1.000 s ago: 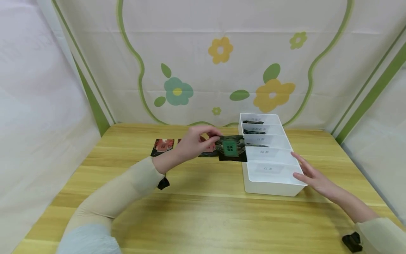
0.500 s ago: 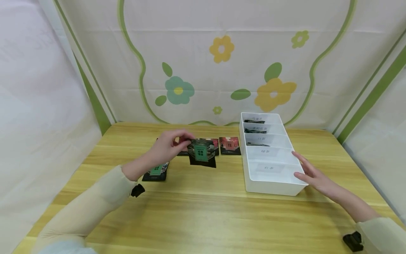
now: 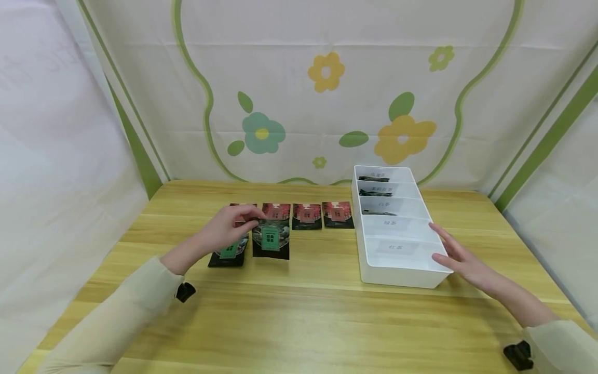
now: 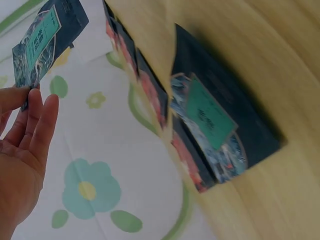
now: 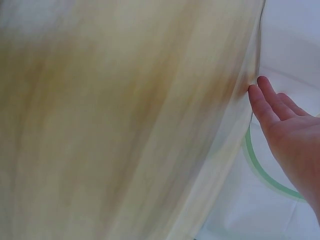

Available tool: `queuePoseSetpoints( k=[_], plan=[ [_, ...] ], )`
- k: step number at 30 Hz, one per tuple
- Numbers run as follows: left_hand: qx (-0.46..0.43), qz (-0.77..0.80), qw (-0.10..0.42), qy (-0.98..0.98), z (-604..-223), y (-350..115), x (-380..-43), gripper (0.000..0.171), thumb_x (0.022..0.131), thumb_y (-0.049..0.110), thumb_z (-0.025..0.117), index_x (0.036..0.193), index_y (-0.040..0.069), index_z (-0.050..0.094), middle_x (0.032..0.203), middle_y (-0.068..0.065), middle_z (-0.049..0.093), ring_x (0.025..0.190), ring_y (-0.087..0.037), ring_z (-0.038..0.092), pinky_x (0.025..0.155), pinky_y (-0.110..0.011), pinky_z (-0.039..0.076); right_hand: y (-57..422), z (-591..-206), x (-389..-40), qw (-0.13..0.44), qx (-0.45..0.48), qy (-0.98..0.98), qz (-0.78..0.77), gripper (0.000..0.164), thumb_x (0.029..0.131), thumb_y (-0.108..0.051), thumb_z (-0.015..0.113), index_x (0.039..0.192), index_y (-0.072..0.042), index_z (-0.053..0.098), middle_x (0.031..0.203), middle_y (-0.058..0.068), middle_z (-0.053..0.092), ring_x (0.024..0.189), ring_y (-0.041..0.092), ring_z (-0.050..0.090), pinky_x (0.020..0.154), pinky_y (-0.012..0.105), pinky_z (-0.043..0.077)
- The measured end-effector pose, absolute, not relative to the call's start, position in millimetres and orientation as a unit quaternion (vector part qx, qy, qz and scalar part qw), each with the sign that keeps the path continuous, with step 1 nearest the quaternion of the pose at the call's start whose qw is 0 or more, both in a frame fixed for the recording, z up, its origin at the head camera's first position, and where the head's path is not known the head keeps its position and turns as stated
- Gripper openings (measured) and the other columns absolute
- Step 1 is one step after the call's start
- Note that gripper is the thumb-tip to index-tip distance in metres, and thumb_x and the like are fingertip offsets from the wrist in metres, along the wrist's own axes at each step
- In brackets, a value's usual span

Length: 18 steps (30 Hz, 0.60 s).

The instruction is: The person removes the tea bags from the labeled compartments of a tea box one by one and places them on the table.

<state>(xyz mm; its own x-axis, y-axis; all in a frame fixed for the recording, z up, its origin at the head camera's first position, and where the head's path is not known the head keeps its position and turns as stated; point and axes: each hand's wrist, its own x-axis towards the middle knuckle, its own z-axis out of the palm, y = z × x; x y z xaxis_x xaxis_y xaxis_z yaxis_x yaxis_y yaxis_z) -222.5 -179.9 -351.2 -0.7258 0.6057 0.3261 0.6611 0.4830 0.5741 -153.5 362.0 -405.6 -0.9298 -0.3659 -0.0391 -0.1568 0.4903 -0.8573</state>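
Table (image 3: 303, 322): shows pale yellow wood, streaked from side to side.
Red packets (image 3: 307, 216): lie flat in a row of four toward the far edge (partly hidden at the left end in the head view).
Green-labelled packet (image 3: 227, 259): lies flat, mostly black, on the near side of the leftmost red packet.
White box (image 3: 397, 276): stands upright on the right, long and open-topped, divided into five compartments, just beside the rightmost red packet.

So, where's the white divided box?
In the head view, the box stands on the right of the table, beside the rightmost red-labelled packet, the right hand at the box's edge.
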Motion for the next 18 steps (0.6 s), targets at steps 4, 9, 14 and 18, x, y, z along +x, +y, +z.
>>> queuePoseSetpoints(
  k=[4, 9, 14, 18],
  plan=[
    [-0.357, -0.339, 0.035, -0.870, -358, -187, -226, 0.022, 0.091, -0.003, 0.064, 0.110, 0.009, 0.068, 0.099, -0.002, 0.067, 0.085, -0.016, 0.063, 0.071, -0.037, 0.051, 363, -406, -154, 0.110, -0.154, 0.856, -0.481, 0.072, 0.103, -0.011, 0.047, 0.158, -0.024, 0.002, 0.158, 0.023, -0.010, 0.134, 0.060, 0.001, 0.105, 0.051, 0.025],
    [-0.345, -0.328, 0.005, -0.879, -367, -189, -233, 0.020, 0.093, 0.001, 0.064, 0.110, 0.011, 0.067, 0.094, -0.002, 0.064, 0.080, -0.013, 0.058, 0.069, -0.034, 0.050, 363, -407, -154, 0.110, -0.155, 0.854, -0.485, 0.072, 0.103, -0.010, 0.046, 0.158, -0.024, 0.002, 0.158, 0.023, -0.011, 0.134, 0.060, -0.001, 0.103, 0.059, 0.020],
    [-0.336, -0.317, -0.029, -0.886, -377, -186, -241, 0.021, 0.093, 0.001, 0.065, 0.111, 0.011, 0.067, 0.089, 0.001, 0.062, 0.074, -0.012, 0.056, 0.065, -0.033, 0.048, 363, -407, -154, 0.108, -0.158, 0.851, -0.489, 0.072, 0.103, -0.010, 0.047, 0.158, -0.023, 0.002, 0.158, 0.023, -0.011, 0.134, 0.060, -0.002, 0.106, 0.055, 0.020],
    [-0.332, -0.302, -0.054, -0.892, -383, -184, -247, 0.022, 0.093, 0.002, 0.065, 0.113, 0.011, 0.066, 0.087, 0.004, 0.060, 0.075, -0.011, 0.056, 0.065, -0.032, 0.048, 362, -407, -154, 0.105, -0.163, 0.850, -0.489, 0.072, 0.103, -0.010, 0.047, 0.158, -0.023, 0.002, 0.157, 0.024, -0.011, 0.134, 0.060, -0.002, 0.103, 0.024, 0.027]
  ],
)
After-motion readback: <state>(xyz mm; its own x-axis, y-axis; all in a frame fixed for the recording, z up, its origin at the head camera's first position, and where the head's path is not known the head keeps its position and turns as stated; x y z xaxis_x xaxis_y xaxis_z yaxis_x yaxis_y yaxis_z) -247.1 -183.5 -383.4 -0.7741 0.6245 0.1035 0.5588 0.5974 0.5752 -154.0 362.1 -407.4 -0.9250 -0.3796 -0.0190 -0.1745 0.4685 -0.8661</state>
